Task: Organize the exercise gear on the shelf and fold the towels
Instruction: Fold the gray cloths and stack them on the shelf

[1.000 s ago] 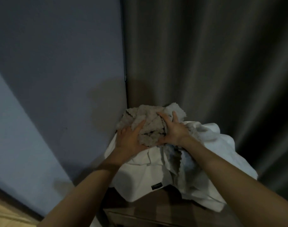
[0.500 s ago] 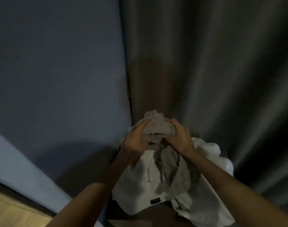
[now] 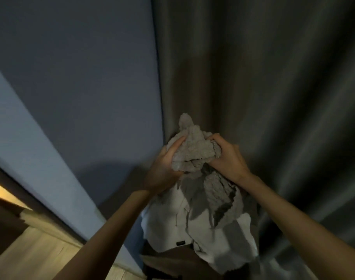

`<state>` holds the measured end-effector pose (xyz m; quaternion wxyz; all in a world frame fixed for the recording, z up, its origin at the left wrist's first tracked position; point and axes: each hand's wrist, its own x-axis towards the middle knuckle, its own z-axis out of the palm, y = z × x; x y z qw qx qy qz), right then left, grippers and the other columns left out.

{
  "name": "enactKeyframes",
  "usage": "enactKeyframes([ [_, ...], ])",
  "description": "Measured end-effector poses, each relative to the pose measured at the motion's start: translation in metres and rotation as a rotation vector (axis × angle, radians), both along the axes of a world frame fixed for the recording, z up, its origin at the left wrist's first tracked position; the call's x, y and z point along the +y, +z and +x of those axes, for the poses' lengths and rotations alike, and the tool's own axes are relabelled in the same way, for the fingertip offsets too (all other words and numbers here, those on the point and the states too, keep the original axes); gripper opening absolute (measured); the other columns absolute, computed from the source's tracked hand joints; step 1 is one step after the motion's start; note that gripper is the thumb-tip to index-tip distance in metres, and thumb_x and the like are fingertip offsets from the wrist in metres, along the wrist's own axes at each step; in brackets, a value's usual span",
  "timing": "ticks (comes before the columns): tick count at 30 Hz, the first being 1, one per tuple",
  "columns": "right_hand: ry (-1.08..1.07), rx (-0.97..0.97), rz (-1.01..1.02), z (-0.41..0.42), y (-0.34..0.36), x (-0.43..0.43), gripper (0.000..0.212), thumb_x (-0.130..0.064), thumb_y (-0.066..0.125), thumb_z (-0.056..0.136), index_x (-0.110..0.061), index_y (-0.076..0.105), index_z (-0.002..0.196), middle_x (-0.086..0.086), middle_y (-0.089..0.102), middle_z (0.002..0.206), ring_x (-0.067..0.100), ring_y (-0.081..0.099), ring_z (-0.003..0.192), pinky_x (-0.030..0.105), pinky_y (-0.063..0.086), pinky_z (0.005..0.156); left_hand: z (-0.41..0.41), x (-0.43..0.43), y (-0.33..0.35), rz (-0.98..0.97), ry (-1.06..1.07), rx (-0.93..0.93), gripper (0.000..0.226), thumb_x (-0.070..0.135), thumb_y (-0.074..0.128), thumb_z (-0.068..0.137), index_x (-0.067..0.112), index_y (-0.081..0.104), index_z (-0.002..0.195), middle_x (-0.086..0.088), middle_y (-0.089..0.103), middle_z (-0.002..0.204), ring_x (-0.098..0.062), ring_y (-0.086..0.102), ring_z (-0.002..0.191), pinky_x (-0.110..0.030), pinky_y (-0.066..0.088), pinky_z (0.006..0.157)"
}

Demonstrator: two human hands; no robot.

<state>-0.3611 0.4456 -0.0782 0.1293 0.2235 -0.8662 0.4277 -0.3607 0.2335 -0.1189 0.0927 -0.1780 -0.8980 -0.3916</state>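
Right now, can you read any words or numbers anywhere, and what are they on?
The small dark tag on the edge of the white towel: pale marks, too small and blurred to read.
The grey towel, the wall and the curtain: no writing to be seen.

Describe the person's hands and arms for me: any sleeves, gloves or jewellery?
The left hand and right hand are bare, no gloves. The left forearm and right forearm are uncovered to the picture's edge, no sleeve in view. No watch or band at either wrist; the dim light shows no rings.
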Motion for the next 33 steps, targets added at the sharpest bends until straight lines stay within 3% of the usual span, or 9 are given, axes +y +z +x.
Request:
enactKeyframes([
  [4, 0.097, 0.045, -0.016, 0.022, 0.020, 0.000, 0.029, -0.012, 0.075, 0.079, -0.026, 0.057, 0.098, -0.011, 0.062, 0.093, 0.001, 0.061, 0.086, 0.013, 0.047, 0.070, 0.037, -0.003, 0.016, 0.107, 0.009, 0.046, 0.099, 0.052, 0.077, 0.069, 0.054, 0.013, 0.144, 0.007, 0.027, 0.152, -0.004, 0.033, 0.134, -0.003, 0.028, 0.102],
  [7, 0.162, 0.026, -0.048, 0.040, 0.023, -0.005, 0.034, -0.018, 0.077, 0.077, -0.036, 0.056, 0.097, -0.023, 0.062, 0.091, -0.007, 0.060, 0.085, 0.009, 0.044, 0.067, 0.070, -0.002, 0.024, 0.171, 0.004, 0.063, 0.102, 0.038, 0.080, 0.073, 0.046, 0.011, 0.148, 0.008, 0.024, 0.155, -0.008, 0.033, 0.138, -0.023, 0.035, 0.109],
  [9, 0.211, 0.014, -0.064, 0.051, 0.026, -0.012, 0.036, -0.024, 0.077, 0.073, -0.041, 0.054, 0.094, -0.026, 0.062, 0.089, -0.011, 0.059, 0.083, 0.006, 0.041, 0.065, 0.096, -0.001, 0.029, 0.240, -0.003, 0.062, 0.103, 0.027, 0.079, 0.076, 0.039, 0.010, 0.150, 0.015, 0.020, 0.156, -0.006, 0.029, 0.140, -0.028, 0.034, 0.112],
  [13, 0.338, 0.069, -0.079, 0.071, 0.025, -0.033, 0.034, -0.024, 0.077, 0.072, -0.034, 0.056, 0.096, -0.021, 0.060, 0.090, -0.006, 0.060, 0.084, 0.012, 0.045, 0.068, 0.143, -0.014, 0.033, 0.251, 0.128, 0.103, 0.097, 0.029, 0.077, 0.076, 0.035, 0.014, 0.150, 0.008, 0.024, 0.156, -0.008, 0.033, 0.139, -0.024, 0.036, 0.109],
  [16, 0.447, 0.054, -0.078, 0.091, 0.015, -0.062, 0.032, -0.023, 0.075, 0.073, -0.030, 0.057, 0.098, -0.020, 0.061, 0.088, -0.003, 0.061, 0.084, 0.011, 0.043, 0.068, 0.179, -0.037, 0.028, 0.207, 0.239, 0.150, 0.096, 0.025, 0.079, 0.077, 0.031, 0.018, 0.151, 0.013, 0.024, 0.156, -0.004, 0.031, 0.139, -0.019, 0.034, 0.109],
  [20, 0.574, 0.081, -0.065, 0.113, 0.003, -0.114, 0.037, -0.012, 0.080, 0.070, -0.015, 0.060, 0.101, -0.012, 0.061, 0.093, 0.002, 0.060, 0.088, 0.004, 0.039, 0.066, 0.225, -0.075, 0.021, 0.203, 0.374, 0.119, 0.092, 0.029, 0.077, 0.077, 0.038, 0.019, 0.148, 0.012, 0.028, 0.154, -0.008, 0.033, 0.139, -0.037, 0.035, 0.112],
  [22, 0.630, 0.075, -0.039, 0.123, 0.002, -0.142, 0.041, -0.013, 0.079, 0.070, -0.016, 0.059, 0.105, -0.009, 0.063, 0.097, 0.007, 0.062, 0.089, 0.006, 0.039, 0.064, 0.245, -0.095, 0.022, 0.206, 0.469, 0.114, 0.091, 0.036, 0.076, 0.074, 0.046, 0.020, 0.146, 0.019, 0.029, 0.152, -0.004, 0.035, 0.136, -0.034, 0.038, 0.109],
  [26, 0.721, 0.066, -0.058, 0.137, 0.000, -0.193, 0.049, -0.014, 0.077, 0.068, -0.021, 0.057, 0.112, -0.010, 0.063, 0.098, 0.008, 0.063, 0.088, 0.006, 0.039, 0.063, 0.276, -0.133, 0.023, 0.199, 0.588, 0.146, 0.086, 0.041, 0.071, 0.075, 0.049, 0.021, 0.144, 0.027, 0.028, 0.149, 0.002, 0.037, 0.133, -0.015, 0.036, 0.105],
  [33, 0.854, -0.054, -0.043, 0.151, -0.014, -0.297, 0.052, -0.013, 0.076, 0.071, -0.028, 0.052, 0.115, -0.010, 0.061, 0.100, 0.011, 0.060, 0.094, 0.009, 0.041, 0.069, 0.302, -0.216, 0.004, 0.293, 0.694, 0.119, 0.085, 0.023, 0.073, 0.081, 0.045, 0.021, 0.145, 0.033, 0.026, 0.145, 0.008, 0.036, 0.130, -0.007, 0.036, 0.099],
])
